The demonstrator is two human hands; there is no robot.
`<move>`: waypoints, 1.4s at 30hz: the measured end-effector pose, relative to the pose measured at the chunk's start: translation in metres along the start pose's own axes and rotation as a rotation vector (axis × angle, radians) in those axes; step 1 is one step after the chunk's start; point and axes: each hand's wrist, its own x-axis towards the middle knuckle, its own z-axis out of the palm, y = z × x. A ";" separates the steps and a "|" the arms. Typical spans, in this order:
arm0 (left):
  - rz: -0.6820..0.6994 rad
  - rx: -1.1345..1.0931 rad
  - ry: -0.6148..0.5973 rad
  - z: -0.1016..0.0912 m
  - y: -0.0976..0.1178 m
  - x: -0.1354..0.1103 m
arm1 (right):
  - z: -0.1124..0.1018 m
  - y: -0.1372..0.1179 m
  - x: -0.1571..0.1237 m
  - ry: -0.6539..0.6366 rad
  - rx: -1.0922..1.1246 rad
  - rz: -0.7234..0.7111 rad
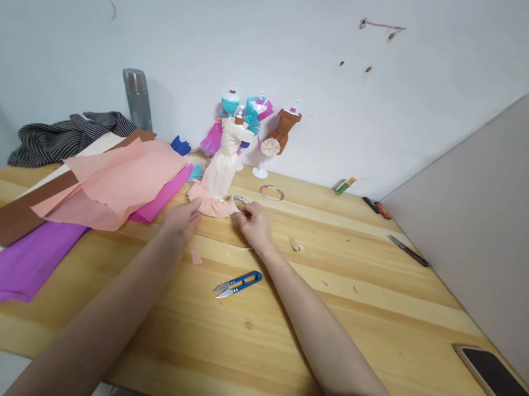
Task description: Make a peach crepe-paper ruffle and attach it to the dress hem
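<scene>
A small dress form wearing a cream paper dress (221, 167) stands upright, with a pink ruffled hem (215, 207) spread round its bottom. My left hand (183, 217) is closed at the hem's left front edge, fingertips on the pink ruffle. At the opposite side, my right hand (254, 223) pinches the ruffle's right end. A ring-shaped roll (240, 199), apparently tape, lies just behind those right fingers and is partly hidden by them. Closer to me, blue thread snips (238, 284) rest on the wooden table, near a pink paper scrap (196, 257).
Behind stand several dressed forms, one in a brown dress (284, 130). Crepe paper sheets (120, 180) cover the left side, near a bottle (138, 98) and striped cloth (67, 134). To the right are a bracelet-like ring (271, 192), glue stick (345, 186), dark-handled tool (408, 250) and phone (500, 393).
</scene>
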 end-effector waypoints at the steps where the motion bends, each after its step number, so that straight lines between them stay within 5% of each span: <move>1: -0.023 -0.003 0.015 0.000 -0.003 -0.007 | 0.000 0.000 0.000 0.000 0.000 -0.001; 7: -0.214 -0.021 -0.027 0.020 -0.034 -0.036 | 0.000 -0.001 0.000 0.006 0.006 -0.005; 16: -0.201 -0.150 -0.005 0.055 -0.064 -0.006 | 0.000 0.000 0.000 0.012 -0.001 -0.009; 42: -0.170 -0.139 0.007 0.048 -0.060 -0.006 | -0.007 -0.002 0.001 0.030 -0.064 -0.059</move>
